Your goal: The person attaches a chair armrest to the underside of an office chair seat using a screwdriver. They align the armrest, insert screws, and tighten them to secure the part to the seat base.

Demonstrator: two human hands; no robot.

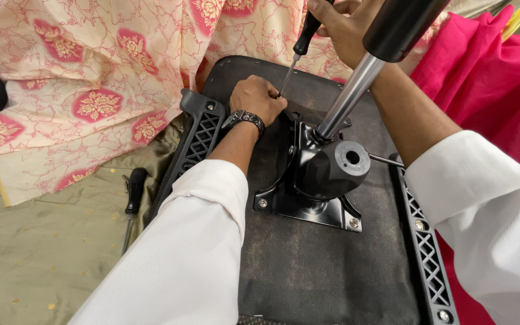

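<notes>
An upturned office chair seat (pixel 308 271) lies before me, its black mounting plate (pixel 308 207) and chrome gas cylinder (pixel 347 99) pointing up. My right hand (pixel 341 27) grips the black handle of a screwdriver (pixel 299 51) whose tip comes down at the plate's far corner. My left hand (pixel 259 97), with a wristwatch (pixel 245 119) on its wrist, is closed beside the screwdriver tip, fingers pinched against the seat; what it pinches is hidden. Both arms wear white sleeves.
Black lattice armrest brackets sit on the left (pixel 197 141) and right (pixel 425 247) of the seat. A second screwdriver (pixel 132 201) lies on the olive cloth (pixel 37 259) at left. Patterned cream fabric (pixel 91 72) and pink fabric (pixel 501 78) lie behind.
</notes>
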